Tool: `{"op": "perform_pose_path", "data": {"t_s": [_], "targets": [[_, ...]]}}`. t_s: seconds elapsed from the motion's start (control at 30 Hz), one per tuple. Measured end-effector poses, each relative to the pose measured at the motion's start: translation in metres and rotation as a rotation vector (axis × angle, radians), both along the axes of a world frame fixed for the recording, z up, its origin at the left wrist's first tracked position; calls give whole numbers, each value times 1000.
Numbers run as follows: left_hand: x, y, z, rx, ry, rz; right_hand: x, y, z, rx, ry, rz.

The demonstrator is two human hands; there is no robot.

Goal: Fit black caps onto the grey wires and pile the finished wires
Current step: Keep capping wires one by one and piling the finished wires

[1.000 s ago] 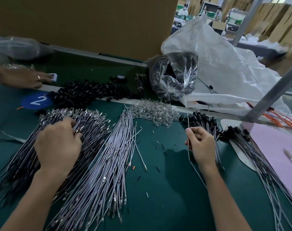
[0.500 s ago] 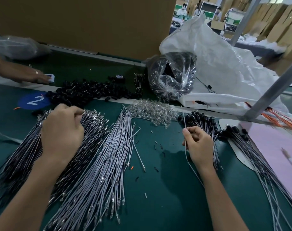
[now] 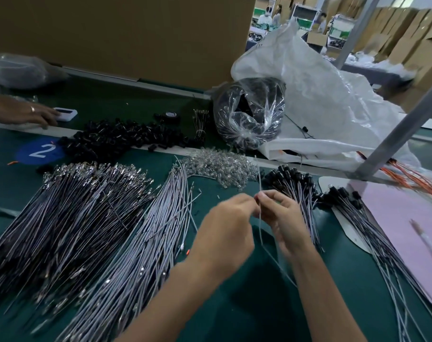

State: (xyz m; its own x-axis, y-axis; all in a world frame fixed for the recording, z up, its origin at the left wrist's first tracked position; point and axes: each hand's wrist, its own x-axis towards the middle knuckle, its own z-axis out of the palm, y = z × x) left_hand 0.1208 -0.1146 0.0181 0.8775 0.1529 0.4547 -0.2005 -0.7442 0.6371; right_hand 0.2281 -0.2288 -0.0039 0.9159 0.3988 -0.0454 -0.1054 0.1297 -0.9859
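Note:
My right hand (image 3: 283,218) pinches a thin grey wire (image 3: 260,228) that runs upright past its fingertips and trails down toward me. My left hand (image 3: 225,230) has its curled fingertips against the right hand's fingertips at that wire; what it pinches is too small to tell. Loose black caps (image 3: 111,139) lie heaped at the back left. Uncapped grey wires (image 3: 141,243) fan out left of my hands, beside a darker wire bundle (image 3: 62,218). Capped wires (image 3: 301,191) are piled just right of my hands, with more capped wires (image 3: 373,233) further right.
A mound of clear small parts (image 3: 217,164) lies behind my hands. A clear bag of black parts (image 3: 249,112) and a white sack (image 3: 321,95) stand at the back. A pink sheet (image 3: 407,225) and a metal post (image 3: 395,134) are at the right. Another person's hand (image 3: 37,116) reaches in at far left.
My left hand left the wire bundle at the left and moved right to meet my right hand. My right hand stayed near the capped pile, still holding the grey wire.

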Motion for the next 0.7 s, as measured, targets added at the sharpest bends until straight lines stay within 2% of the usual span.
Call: {"op": "perform_pose_path", "data": {"t_s": [0.13, 0.23, 0.33, 0.4, 0.47, 0.53, 0.6, 0.7], "targets": [[6, -24, -17, 40, 46, -26, -2, -3, 0, 5, 199, 45], [6, -33, -27, 86, 100, -50, 0, -4, 1, 92, 290, 24], [6, -37, -33, 86, 104, -131, 2, -3, 1, 142, 278, -23], [5, -38, -31, 24, -3, -128, 4, -3, 1, 131, 218, -38], [8, -37, -26, -165, -138, 7, 5, -4, 1, 158, 175, -30], [18, -31, -18, -423, -185, 214, 5, -5, 2, 167, 125, 4], [31, -20, -11, -659, -83, 333, 4, -5, 2, 139, 67, 61], [46, -6, -6, -1053, 64, 289, 1, -5, 1, 49, -8, 111]]}}
